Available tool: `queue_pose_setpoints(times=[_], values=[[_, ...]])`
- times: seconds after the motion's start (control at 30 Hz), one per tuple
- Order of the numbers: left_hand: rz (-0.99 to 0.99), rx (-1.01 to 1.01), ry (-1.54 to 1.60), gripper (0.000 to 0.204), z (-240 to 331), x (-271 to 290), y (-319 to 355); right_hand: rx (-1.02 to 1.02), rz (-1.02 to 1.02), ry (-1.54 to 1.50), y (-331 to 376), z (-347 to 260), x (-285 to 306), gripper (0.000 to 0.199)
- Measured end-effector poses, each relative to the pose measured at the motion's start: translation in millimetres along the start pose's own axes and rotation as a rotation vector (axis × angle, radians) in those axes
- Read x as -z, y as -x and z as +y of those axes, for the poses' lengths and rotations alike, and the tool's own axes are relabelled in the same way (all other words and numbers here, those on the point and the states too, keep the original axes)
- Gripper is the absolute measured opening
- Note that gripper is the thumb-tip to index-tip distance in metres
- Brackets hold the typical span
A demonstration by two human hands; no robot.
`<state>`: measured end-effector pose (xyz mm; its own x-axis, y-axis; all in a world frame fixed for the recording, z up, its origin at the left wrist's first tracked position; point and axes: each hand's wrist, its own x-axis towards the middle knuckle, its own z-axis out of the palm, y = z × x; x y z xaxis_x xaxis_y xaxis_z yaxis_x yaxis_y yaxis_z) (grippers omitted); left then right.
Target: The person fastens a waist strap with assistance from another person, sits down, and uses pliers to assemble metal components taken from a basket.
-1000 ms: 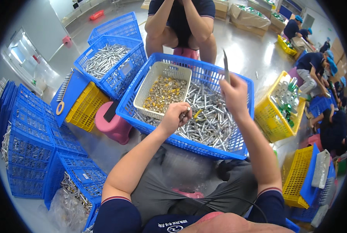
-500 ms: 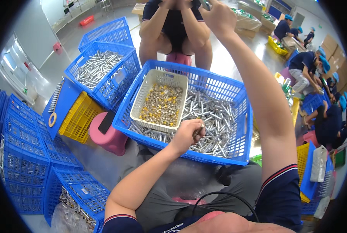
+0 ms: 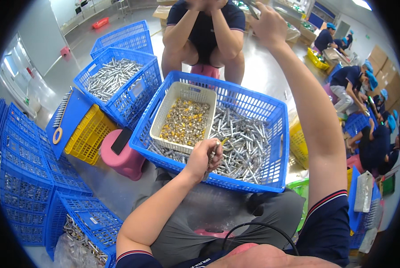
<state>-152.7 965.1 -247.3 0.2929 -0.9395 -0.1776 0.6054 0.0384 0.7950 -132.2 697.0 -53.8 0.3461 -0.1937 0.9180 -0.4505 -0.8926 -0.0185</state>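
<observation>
My left hand is closed around silvery metal pieces over the near edge of a large blue crate. The end of one slim piece pokes out below its fingers, and a small yellow bit shows by the thumb. Slender silvery metal rods fill the crate. Inside it, at the left, a cream plastic basket holds small metal parts with yellow bits. My right hand, raised to the upper edge of the view, is closed on a dark, slim object whose kind I cannot make out.
Across the crate a person sits with both hands raised. Left of it stand a pink stool bearing a dark flat object, a yellow crate and a blue crate of rods. Stacked blue crates line the far left. Several co-workers sit at right.
My left hand has drawn back toward me and slightly left, from above the rods to the crate's near edge. My right hand has shifted a little to the right, still raised.
</observation>
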Motion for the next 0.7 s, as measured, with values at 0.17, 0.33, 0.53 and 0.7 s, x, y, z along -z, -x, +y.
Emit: queue_pose_setpoints(times=[0.17,0.33,0.53,0.7], values=[[-0.017,-0.042,0.0,0.029,-3.4,-1.7,-2.4,0.047,0.028,0.067,-2.7,23.6,-7.3,0.036],[0.014,-0.048,0.071,0.031,-3.9,-3.9,-4.4,0.034,-0.035,0.175,-4.3,29.9,-4.9,0.04],[0.007,-0.05,0.051,0.033,-5.6,-9.6,-1.3,-0.011,-0.073,0.124,-0.3,32.0,5.8,0.039],[0.052,-0.029,0.008,0.038,-11.0,-7.5,-3.2,-0.139,-0.068,-0.188,35.4,20.8,-1.1,0.035]])
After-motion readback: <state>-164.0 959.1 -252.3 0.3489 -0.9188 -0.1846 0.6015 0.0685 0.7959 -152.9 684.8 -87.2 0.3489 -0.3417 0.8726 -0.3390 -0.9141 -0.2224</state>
